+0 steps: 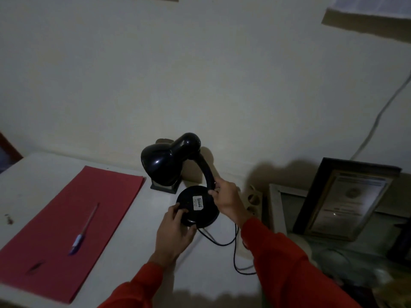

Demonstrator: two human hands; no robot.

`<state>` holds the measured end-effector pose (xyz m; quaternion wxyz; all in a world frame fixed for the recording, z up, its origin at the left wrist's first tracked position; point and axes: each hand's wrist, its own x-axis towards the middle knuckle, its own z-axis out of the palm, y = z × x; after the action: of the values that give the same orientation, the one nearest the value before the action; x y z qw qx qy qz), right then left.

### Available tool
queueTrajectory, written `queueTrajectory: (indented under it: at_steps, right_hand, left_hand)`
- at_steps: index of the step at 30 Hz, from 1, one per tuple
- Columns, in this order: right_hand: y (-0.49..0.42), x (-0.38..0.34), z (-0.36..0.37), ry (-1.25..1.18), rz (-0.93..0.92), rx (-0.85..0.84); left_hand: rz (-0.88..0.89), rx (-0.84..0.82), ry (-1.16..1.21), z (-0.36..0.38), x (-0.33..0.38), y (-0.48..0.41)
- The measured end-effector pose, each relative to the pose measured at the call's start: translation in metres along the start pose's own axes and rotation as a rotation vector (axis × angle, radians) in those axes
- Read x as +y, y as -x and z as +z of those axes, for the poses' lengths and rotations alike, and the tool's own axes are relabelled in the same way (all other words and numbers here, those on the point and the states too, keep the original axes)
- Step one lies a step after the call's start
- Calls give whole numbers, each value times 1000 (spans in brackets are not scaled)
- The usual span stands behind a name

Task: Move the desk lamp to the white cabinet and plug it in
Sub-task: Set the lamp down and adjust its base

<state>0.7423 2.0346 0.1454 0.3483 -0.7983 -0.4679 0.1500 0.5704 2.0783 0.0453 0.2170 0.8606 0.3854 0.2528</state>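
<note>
A black desk lamp (pixel 171 162) with a round base and a bent neck stands over the white cabinet top (pixel 155 252). Its base carries a white label and looks tilted toward me. My left hand (pixel 175 232) grips the near left rim of the base. My right hand (pixel 226 200) holds the lower neck where it meets the base. The lamp's black cord (pixel 224 242) loops from under the base across the cabinet top to the right. A pale socket strip (pixel 253 200) lies just right of my right hand, partly hidden by it.
A red paper folder (pixel 73 223) with a blue pen (pixel 85 228) on it lies to the left. A small dark framed object (pixel 163 188) stands behind the lamp shade. Picture frames (pixel 347 197) lean against the wall at right. A white cable (pixel 378 116) runs up the wall.
</note>
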Motion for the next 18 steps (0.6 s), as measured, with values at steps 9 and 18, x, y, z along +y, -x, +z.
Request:
queueTrajectory:
  at_steps: [9,18]
  right_hand:
    - [-27,6,-6,37,-31,-29]
    - [-35,9,-7,69,-23,-27]
  left_hand:
    - [-50,8,-10,10,13,-13]
    - [-37,1,-36,11,14,-22]
